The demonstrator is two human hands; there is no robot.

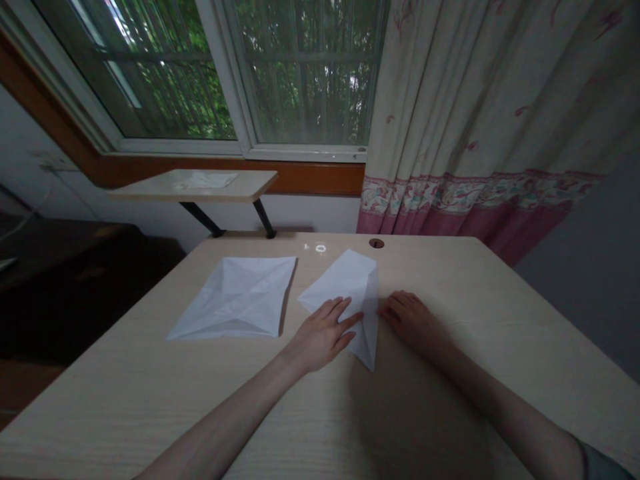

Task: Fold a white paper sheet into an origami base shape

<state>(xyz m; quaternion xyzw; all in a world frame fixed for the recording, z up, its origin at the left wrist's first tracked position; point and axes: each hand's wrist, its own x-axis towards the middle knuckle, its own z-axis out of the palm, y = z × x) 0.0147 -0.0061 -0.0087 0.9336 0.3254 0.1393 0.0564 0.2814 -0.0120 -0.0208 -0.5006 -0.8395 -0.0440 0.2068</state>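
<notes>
A folded white paper point(350, 283) lies on the light wooden table point(450, 400), shaped like a kite with a point toward me. My left hand point(323, 333) rests flat on its left half, fingers stretched out and pressing it down. My right hand point(410, 320) touches the paper's right edge with its fingers curled against the fold. A second white paper point(235, 300), square and creased with diagonal folds, lies flat to the left, untouched.
A round cable hole point(377, 243) sits at the table's far edge. A small shelf point(195, 185) on black brackets hangs below the window. A pink-bordered curtain point(480, 133) hangs at the right. Dark furniture point(65, 267) stands to the left.
</notes>
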